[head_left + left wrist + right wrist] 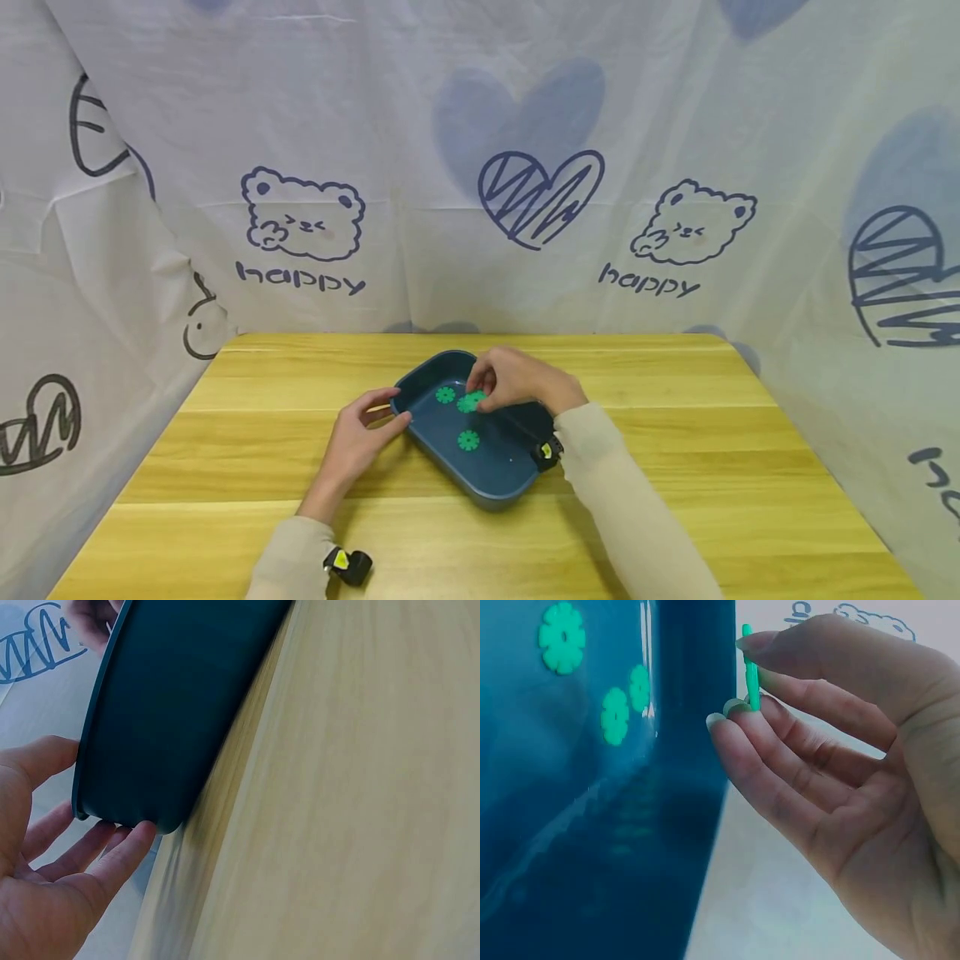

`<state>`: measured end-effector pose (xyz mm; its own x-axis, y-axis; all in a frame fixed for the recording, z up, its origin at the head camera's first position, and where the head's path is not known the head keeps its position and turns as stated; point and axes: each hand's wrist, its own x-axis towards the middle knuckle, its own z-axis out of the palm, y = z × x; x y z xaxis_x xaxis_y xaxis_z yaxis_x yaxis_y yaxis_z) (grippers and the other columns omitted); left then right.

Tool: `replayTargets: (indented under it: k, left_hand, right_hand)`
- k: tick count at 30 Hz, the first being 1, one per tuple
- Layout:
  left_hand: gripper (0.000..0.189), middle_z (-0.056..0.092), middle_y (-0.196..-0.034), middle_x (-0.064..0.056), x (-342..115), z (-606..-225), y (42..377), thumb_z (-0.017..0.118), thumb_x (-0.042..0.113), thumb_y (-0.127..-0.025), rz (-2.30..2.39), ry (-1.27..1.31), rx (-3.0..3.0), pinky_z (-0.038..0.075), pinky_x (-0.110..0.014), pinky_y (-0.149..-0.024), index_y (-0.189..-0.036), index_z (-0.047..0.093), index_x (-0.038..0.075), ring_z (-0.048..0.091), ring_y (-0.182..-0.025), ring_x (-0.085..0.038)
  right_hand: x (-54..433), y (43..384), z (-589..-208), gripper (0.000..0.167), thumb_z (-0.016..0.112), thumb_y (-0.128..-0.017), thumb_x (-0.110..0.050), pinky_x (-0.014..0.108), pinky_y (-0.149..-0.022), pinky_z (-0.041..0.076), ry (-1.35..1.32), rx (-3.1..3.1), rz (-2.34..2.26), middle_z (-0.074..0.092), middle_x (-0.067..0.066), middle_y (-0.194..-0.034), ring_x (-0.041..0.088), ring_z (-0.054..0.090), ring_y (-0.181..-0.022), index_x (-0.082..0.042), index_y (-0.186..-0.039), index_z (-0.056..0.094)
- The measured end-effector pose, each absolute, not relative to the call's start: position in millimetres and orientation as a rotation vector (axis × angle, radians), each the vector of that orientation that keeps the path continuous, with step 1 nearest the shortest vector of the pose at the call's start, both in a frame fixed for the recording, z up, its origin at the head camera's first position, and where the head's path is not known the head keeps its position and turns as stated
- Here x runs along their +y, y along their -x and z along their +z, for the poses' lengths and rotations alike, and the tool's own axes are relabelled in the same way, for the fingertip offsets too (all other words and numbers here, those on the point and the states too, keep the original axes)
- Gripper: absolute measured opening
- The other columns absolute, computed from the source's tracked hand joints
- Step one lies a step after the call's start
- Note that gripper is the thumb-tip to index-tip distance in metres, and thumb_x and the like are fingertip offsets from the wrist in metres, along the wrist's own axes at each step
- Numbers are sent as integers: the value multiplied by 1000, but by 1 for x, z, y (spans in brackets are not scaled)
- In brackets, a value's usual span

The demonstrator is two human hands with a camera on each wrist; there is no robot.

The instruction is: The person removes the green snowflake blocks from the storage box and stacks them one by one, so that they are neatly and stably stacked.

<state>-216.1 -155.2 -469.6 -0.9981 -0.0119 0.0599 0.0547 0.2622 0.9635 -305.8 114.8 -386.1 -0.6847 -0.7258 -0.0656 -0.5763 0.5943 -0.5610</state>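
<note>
A dark blue rectangular plastic basin [487, 479] with rounded corners sits on the table. My left hand [360, 429] holds it at the left end, thumb at the rim and fingers against the outer wall, as the left wrist view shows. Over the basin, my right hand [517, 379] pinches a green snowflake disc [751, 671] between thumb and fingers, seen edge-on in the right wrist view. Three more notched green discs lie on the basin floor: one disc near the far left [446, 395], another toward the near side [468, 440], and a third [615, 716] below the right hand.
The basin stands on a yellow wood-grain table [247, 450]. A white cloth [420, 250] printed with hearts, bears and the word happy hangs behind and along both sides. Each wrist wears a small black camera, such as the left one [352, 567].
</note>
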Motion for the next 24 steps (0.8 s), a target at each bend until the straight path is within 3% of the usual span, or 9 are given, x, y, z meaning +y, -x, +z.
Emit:
replayTargets:
  k: [10,24]
  left_hand:
    - [51,59,-146,-15,-156,-469,214,78,25,-94,-1884,29,-2458,58,-24,-95,-140,61,11,62,-131,-34]
    - [53,56,-150,-13,-157,-468,217,78,25,-94,-1904,34,-2453,59,-29,-98,-141,60,9,61,-133,-35]
  right_hand:
    - [141,297,-382,22,84,-84,-13,21,-74,58,1055,2581,-794,74,3,-99,15,67,-86,-10,-105,79]
    - [176,280,-372,19,82,-85,-14,26,-75,59,929,2660,-833,74,1,-104,22,66,-92,-13,-104,79]
